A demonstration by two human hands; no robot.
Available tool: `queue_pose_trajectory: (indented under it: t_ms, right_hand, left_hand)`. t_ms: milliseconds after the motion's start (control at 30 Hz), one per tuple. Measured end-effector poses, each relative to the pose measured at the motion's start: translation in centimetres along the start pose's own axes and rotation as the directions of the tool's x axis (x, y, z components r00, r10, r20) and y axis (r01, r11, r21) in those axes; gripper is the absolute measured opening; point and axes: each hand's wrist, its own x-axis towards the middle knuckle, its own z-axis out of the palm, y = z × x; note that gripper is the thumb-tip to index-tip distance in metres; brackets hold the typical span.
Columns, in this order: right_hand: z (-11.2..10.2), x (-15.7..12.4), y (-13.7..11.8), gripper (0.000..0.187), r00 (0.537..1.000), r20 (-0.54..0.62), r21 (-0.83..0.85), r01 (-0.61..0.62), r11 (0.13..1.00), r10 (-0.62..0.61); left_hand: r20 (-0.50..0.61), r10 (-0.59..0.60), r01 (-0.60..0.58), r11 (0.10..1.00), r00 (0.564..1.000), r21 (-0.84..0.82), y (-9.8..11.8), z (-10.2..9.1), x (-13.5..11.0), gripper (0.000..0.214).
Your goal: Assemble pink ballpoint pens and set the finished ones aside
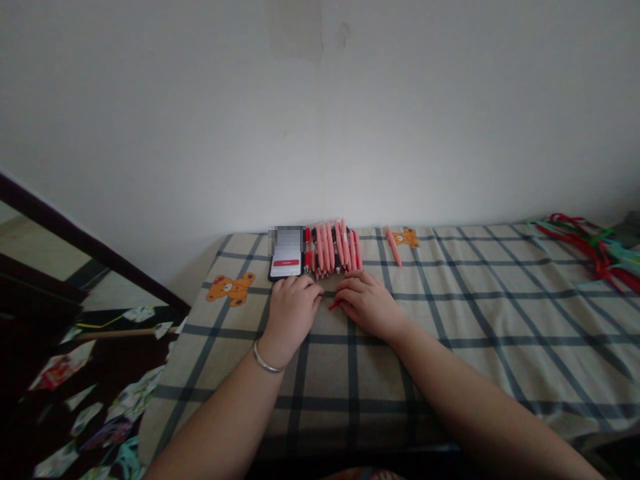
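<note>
My left hand (293,308) and my right hand (367,303) rest close together on a checked cloth (450,333), fingers curled. A thin red piece (334,305), perhaps a pen part, pokes out from under my right hand's fingers. What my left hand's curled fingers hold, if anything, is hidden. A silver bangle (265,360) circles my left wrist. Just beyond the hands lies a row of several pink and black pens (333,248), side by side. A phone (287,253) with a lit screen lies to their left.
A single pink pen (393,245) lies apart to the right of the row. Red and green strips (595,253) pile at the far right of the cloth. A white wall stands behind. Paper scraps (85,400) litter the dark floor at left.
</note>
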Motion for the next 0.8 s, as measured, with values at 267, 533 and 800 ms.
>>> queue_pose_trajectory:
  t_ms: [267, 533, 800]
  right_hand:
    - [-0.09, 0.06, 0.03, 0.008, 0.997, -0.067, 0.152, -0.028, 0.988, 0.039]
    - [-0.32, -0.04, 0.20, 0.012, 0.955, -0.217, 0.240, -0.147, 0.960, 0.201]
    - [-0.61, -0.13, 0.09, 0.008, 0.964, -0.166, 0.228, -0.169, 0.959, 0.210]
  left_hand:
    - [0.010, -0.009, 0.010, 0.994, 1.000, -0.110, -0.08, 0.14, 0.24, 0.009]
    - [-0.030, -0.018, 0.011, 0.977, 0.999, -0.214, 0.29, 0.00, 0.36, 0.004]
    - [-0.050, 0.004, -0.022, 0.932, 0.999, -0.362, 0.22, 0.63, 0.28, 0.008]
